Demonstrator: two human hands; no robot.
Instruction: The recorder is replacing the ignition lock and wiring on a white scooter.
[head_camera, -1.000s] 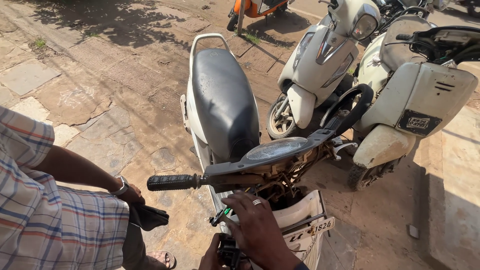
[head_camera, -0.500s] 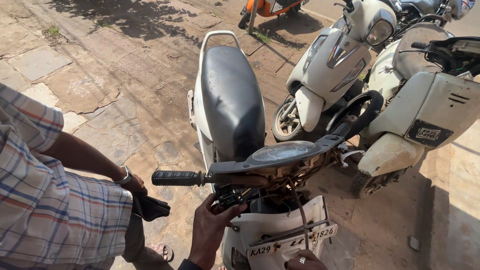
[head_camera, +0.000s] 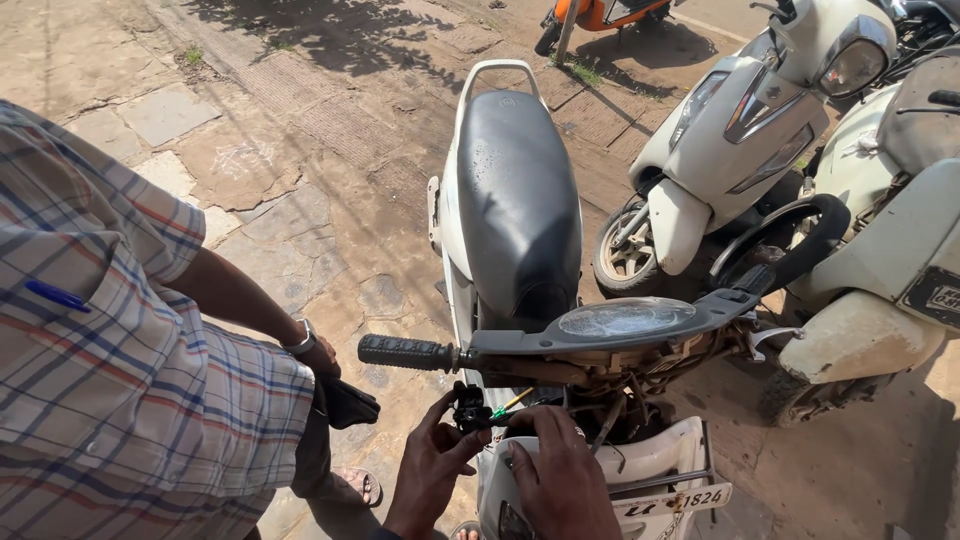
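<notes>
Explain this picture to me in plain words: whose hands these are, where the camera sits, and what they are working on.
The picture comes from a camera worn on a person's head, looking down, so the two bare hands at the bottom are that person's own. The left hand pinches a small black part with coloured wires, just under the left handlebar grip. The right hand rests on the white front panel beside the same wiring. Neither hand holds a tool, as far as the picture shows.

They work on a white scooter with a black seat; its handlebar cover is open, leaving wires bare below the speedometer glass.

On the left stands a second person in a checked shirt, holding a dark object at the hip. More white scooters are parked on the right. The ground is cracked stone paving.
</notes>
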